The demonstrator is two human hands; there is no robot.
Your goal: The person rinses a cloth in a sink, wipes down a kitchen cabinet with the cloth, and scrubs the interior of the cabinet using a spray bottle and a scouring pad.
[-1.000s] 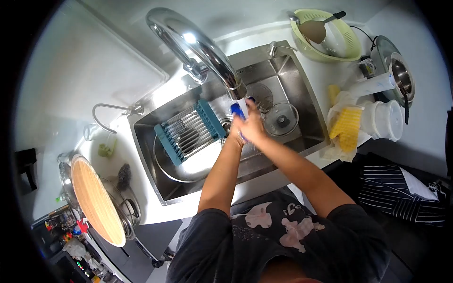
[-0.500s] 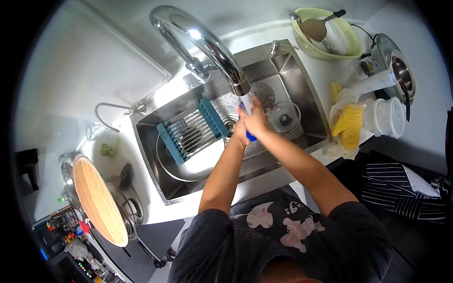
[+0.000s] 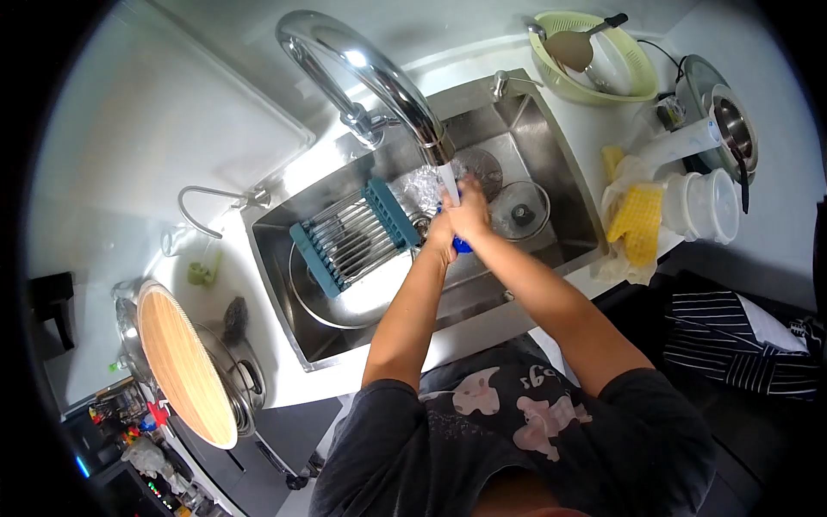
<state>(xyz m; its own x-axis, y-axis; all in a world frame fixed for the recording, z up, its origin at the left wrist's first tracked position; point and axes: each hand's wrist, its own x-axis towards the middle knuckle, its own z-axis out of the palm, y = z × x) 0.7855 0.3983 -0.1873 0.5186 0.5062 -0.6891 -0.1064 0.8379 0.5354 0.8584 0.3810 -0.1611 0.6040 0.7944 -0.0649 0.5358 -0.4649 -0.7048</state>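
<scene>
Beneath the running chrome faucet (image 3: 438,152), my left hand (image 3: 440,234) and my right hand (image 3: 469,213) are pressed close together over the sink (image 3: 314,349). Both are closed around a small blue object (image 3: 462,246); its kind is hidden, since only edges show between and below the hands. Water falls onto the fingers of my right hand and splashes behind them. Left of the hands, a rack with teal ends and metal rods (image 3: 351,234) rests over a round glass lid (image 3: 312,314). Another glass lid with a dark knob (image 3: 523,215) lies just right of the hands.
A pale green basket (image 3: 646,79) with utensils stands at the back right. Yellow cloth (image 3: 636,226) and clear plastic tubs (image 3: 713,207) sit on the right counter. A round wooden board (image 3: 183,366) leans at the left, beside a dark scrubber (image 3: 234,320).
My hands have shifted slightly while staying together around the blue object. The blue part below them shows a different outline, and the splash behind the fingers looks wider.
</scene>
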